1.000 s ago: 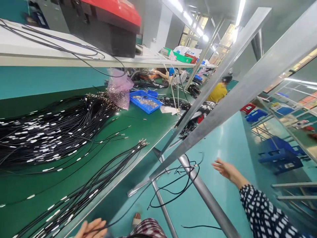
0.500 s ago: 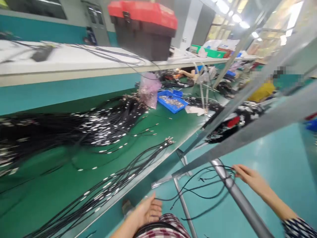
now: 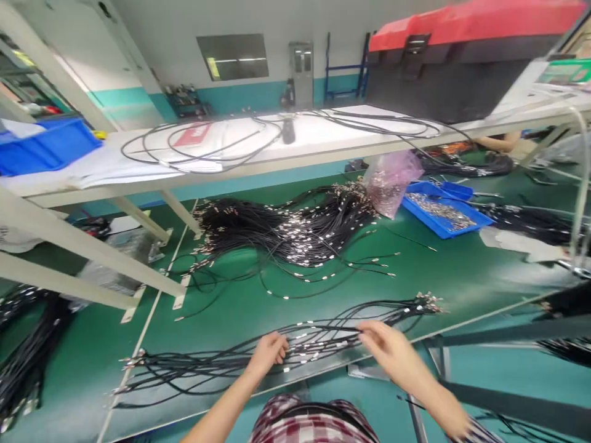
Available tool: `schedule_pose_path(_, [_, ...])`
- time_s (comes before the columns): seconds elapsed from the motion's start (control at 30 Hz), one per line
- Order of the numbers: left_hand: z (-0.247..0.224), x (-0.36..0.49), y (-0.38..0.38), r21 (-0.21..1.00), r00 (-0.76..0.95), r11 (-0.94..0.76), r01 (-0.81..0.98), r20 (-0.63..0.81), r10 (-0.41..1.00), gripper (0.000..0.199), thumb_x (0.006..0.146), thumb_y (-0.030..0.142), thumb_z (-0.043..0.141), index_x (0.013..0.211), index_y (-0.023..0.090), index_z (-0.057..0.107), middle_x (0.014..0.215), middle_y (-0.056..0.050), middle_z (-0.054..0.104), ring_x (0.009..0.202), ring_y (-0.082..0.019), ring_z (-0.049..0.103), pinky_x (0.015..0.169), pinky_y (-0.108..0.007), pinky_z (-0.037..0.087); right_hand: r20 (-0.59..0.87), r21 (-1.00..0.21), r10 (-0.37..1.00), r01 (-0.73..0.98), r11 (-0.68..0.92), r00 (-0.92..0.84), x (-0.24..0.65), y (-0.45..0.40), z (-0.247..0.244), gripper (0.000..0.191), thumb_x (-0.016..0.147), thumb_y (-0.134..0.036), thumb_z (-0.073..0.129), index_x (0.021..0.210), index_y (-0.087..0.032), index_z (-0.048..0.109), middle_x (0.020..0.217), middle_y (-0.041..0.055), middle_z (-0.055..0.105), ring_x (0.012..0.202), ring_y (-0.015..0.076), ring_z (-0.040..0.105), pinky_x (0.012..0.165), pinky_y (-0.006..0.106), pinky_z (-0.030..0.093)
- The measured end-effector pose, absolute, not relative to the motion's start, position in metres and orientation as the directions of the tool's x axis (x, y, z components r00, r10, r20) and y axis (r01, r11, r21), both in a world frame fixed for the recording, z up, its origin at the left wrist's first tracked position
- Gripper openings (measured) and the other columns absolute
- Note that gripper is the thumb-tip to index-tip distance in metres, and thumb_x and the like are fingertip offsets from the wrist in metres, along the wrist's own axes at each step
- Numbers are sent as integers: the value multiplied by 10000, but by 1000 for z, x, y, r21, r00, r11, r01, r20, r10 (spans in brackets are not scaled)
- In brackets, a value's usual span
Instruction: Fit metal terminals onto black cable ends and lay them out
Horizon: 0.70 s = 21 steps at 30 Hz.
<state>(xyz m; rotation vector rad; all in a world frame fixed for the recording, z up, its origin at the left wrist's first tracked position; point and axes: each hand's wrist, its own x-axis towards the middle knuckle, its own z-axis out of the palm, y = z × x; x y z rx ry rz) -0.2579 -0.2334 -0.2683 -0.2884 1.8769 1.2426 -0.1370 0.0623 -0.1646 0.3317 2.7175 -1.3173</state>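
A bundle of thin black cables [image 3: 217, 358] with white tags and metal end fittings lies lengthwise along the front of the green bench [image 3: 286, 311]. My left hand [image 3: 269, 352] is over the middle of this bundle, its fingers loosely bent and apart from the thumb. Farther right, my right hand [image 3: 390, 347] reaches across the same bundle, with a gap between thumb and fingers and the fingertips at the cables. Whether the fingertips touch any strand is hard to see. Behind, a larger heap of similar cables [image 3: 295, 231] lies across the bench.
A pink plastic bag [image 3: 392, 181] of small parts stands beside a blue tray [image 3: 443, 212] of metal pieces. Above runs a white shelf [image 3: 323, 144] bearing a red-lidded black toolbox [image 3: 452, 80] and a blue bin [image 3: 46, 147]. Metal bars [image 3: 508, 400] cross the lower right.
My view has swung left to face the bench. My right hand has left the cables on the metal rail and now is at the bench bundle. My left hand has also come over that bundle.
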Motion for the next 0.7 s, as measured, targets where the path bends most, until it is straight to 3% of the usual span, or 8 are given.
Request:
schedule_pose_path(0.07, [-269, -271, -245, 648, -633, 463, -604, -744, 215, 269, 938, 378, 538, 1007, 128, 612, 880, -33, 638, 689, -130, 610, 624, -293, 533, -246, -735, 53, 222, 641, -968, -207, 13, -191, 290, 892, -271, 519, 1141, -171, 629, 1040, 89, 679, 928, 232, 647, 868, 342, 508])
schedule_pose_path(0.2, [-268, -286, -264, 635, -626, 429, -642, -757, 184, 253, 934, 362, 551, 985, 125, 619, 856, -27, 641, 669, -124, 610, 609, -283, 534, -256, -666, 39, 206, 717, -966, -295, -69, -229, 363, 862, -264, 596, 1200, -133, 580, 1245, 137, 575, 1165, 284, 523, 1003, 438, 388])
schedule_pose_path(0.27, [-266, -293, -274, 632, -620, 398, -664, -764, 180, 246, 933, 357, 554, 969, 123, 621, 837, -21, 640, 652, -118, 605, 597, -276, 530, -269, -637, 24, 196, 746, -963, -309, -90, -236, 298, 865, -275, 613, 1129, -137, 599, 1268, 124, 549, 1215, 292, 467, 1026, 488, 333])
schedule_pose_path(0.37, [-261, -304, -286, 641, -618, 308, -703, -765, 182, 237, 932, 349, 556, 963, 123, 619, 828, -18, 635, 643, -116, 598, 594, -273, 525, -325, -633, -64, 166, 756, -943, -310, -92, -233, 137, 887, -208, 543, 976, -153, 632, 1036, 87, 656, 1051, 251, 568, 953, 428, 371])
schedule_pose_path(0.47, [-254, -314, -286, 656, -626, 140, -742, -752, 204, 240, 929, 354, 559, 989, 128, 612, 853, -22, 637, 659, -121, 599, 608, -280, 524, -388, -670, -199, 127, 731, -900, -297, -68, -213, 218, 900, -180, 458, 1027, -193, 634, 784, 32, 699, 807, 196, 637, 799, 311, 426])
schedule_pose_path(0.57, [-246, -328, -270, 601, -596, -76, -796, -754, 274, 269, 918, 377, 573, 1007, 127, 614, 931, -47, 656, 745, -146, 630, 655, -302, 535, -458, -712, -360, 93, 696, -813, -273, -32, -178, 263, 875, -210, 474, 1033, -239, 681, 698, -2, 713, 655, 168, 645, 641, 249, 443])
schedule_pose_path(0.63, [-243, -342, -257, 508, -550, -212, -835, -771, 321, 283, 914, 385, 577, 1012, 123, 619, 977, -66, 660, 807, -166, 644, 688, -324, 546, -502, -705, -411, 84, 705, -761, -253, -4, -151, 281, 811, -175, 497, 934, -266, 733, 659, 1, 713, 627, 187, 654, 600, 264, 452])
schedule_pose_path(0.7, [-241, -361, -248, 408, -514, -344, -846, -794, 323, 272, 916, 362, 577, 1041, 124, 616, 1004, -72, 653, 830, -174, 645, 700, -336, 553, -530, -657, -379, 85, 749, -759, -232, 29, -129, 347, 728, -114, 507, 850, -326, 753, 679, 17, 722, 723, 230, 683, 654, 315, 484])
